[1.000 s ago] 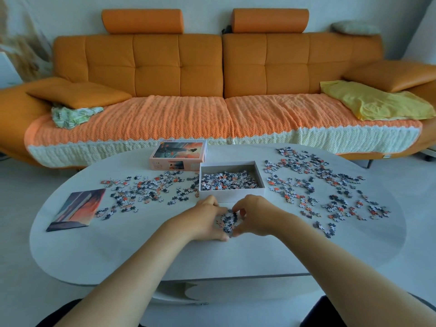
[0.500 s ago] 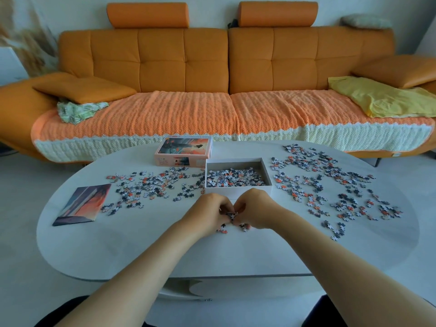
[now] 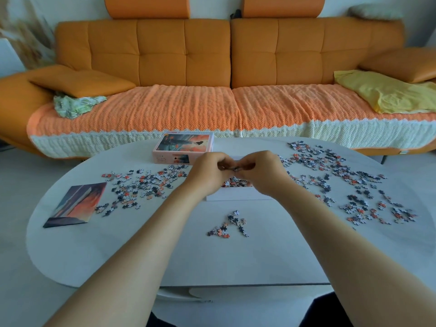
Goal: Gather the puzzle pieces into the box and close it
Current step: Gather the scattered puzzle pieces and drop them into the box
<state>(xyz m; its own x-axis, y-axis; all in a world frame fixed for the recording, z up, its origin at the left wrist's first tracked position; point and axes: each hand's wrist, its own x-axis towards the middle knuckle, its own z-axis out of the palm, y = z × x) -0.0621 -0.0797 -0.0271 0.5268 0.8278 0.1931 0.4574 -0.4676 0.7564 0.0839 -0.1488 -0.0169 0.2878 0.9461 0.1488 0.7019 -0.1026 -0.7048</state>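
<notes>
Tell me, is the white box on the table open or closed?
Open. The white box has no lid on it; puzzle pieces show inside, and the picture lid lies apart behind it.

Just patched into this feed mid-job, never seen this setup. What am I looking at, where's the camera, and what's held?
No machine here: a person works with bare hands, filmed by one camera on their head, looking forward and down. The left hand and right hand meet above the open white box, gripping a handful of puzzle pieces between them. The box already holds some. On the white table lie more pieces: a left spread, a right spread and a small cluster nearest the person. The box lid sits farther back, a picture card at far left.
</notes>
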